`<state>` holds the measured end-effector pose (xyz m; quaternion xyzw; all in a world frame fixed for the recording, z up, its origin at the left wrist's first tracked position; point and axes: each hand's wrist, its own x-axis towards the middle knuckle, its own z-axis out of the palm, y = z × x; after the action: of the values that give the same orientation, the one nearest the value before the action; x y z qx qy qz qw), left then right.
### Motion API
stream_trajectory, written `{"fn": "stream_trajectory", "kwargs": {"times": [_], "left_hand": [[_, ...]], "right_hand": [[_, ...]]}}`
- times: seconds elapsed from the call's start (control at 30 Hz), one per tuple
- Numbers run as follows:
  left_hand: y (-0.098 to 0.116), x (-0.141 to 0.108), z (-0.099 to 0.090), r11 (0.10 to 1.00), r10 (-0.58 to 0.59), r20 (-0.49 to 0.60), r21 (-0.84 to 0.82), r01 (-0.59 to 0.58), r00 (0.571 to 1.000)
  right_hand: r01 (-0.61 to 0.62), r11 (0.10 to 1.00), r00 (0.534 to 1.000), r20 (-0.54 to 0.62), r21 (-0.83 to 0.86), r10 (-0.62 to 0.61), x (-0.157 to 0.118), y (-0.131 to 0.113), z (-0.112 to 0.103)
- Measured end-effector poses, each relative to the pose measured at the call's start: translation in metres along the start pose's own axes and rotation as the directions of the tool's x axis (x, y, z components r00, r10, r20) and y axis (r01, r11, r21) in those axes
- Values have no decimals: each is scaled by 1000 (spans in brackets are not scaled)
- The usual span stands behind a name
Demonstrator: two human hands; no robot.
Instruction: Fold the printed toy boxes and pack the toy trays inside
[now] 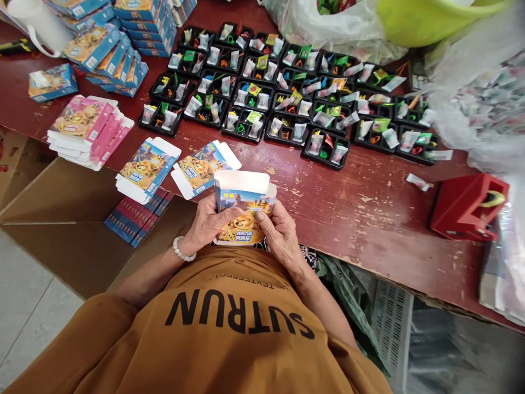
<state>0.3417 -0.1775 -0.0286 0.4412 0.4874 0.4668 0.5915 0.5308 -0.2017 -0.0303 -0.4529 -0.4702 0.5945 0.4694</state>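
Brown cloth of the person's shirt [229, 350] fills the foreground, its lettering upside down. Beyond it, two hands clamp one printed carton [246, 221] between them, just in front of the belly at the edge of the red table [369, 202]. The left hand [209, 221], a pale bead bracelet [184, 249] at its wrist, grips one side; the right hand [283, 230] grips the other. Both thumbs press the front, while most of the fingers are hidden behind. The carton's white flap points away from the body; foreshortening keeps me from telling its long axis.

Below the table edge at left, one open cardboard box [53, 246] holds blue and pink boxes, partly hidden. Two blue flat-carton groups lie above it, beside one pink stack [82, 128]. One red tape dispenser [467, 210] stands at right. Farther back I count about twenty-five black trays [326, 161], overlap blurring the tally. One bag [447, 117] of small packets is cut off at right; one yellow-green basin [430, 24] is cut off above.
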Motion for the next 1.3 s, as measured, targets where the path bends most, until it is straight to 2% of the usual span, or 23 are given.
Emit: {"fn": "stream_trajectory", "kwargs": {"times": [0.13, 0.27, 0.5, 0.67, 0.77, 0.87, 0.93, 1.0, 1.07, 1.13, 1.23, 1.3], "left_hand": [[1, -6, 0, 973, -82, 112, -207, 105, 990], [1, -19, -2, 971, -162, 125, -155, 180, 979], [1, -17, 2, 998, -62, -76, 10, 63, 995], [1, -11, -3, 976, 41, -90, 215, -21, 995], [-3, -12, -5, 970, 77, -92, 236, -53, 993], [-5, -9, -5, 983, 75, -52, 172, -65, 996], [-5, -4, -4, 989, 114, -32, 94, -110, 993], [-3, 1, -5, 983, 182, -36, 33, -181, 983], [-2, 4, -7, 974, 226, -17, 34, -226, 974], [-3, 5, -12, 972, 217, 50, 77, -220, 975], [-4, 2, -20, 956, 205, 140, 181, -229, 969], [-4, 3, -24, 929, 207, 179, 272, -250, 962]], "right_hand": [[24, 1000, 996, -80, -9, -25, -2, 5, -6], [-9, 1000, 991, -133, 12, 11, -4, 11, -6], [8, 999, 995, -101, 37, -4, -5, 12, 1], [34, 992, 987, -158, 122, -15, -1, 9, 0], [35, 996, 977, -214, 79, -18, 1, 7, -4], [81, 985, 962, -247, -152, -117, 4, 1, -8], [124, 945, 961, -202, -302, -191, 6, -3, -10], [154, 911, 965, -139, -382, -221, 8, -4, -10], [183, 915, 965, -110, -360, -237, 8, -1, -9], [212, 939, 959, -129, -270, -253, 5, 7, -9], [170, 968, 970, -144, -185, -198, -2, 16, -11], [128, 970, 976, -146, -205, -160, -5, 18, -14]]}}
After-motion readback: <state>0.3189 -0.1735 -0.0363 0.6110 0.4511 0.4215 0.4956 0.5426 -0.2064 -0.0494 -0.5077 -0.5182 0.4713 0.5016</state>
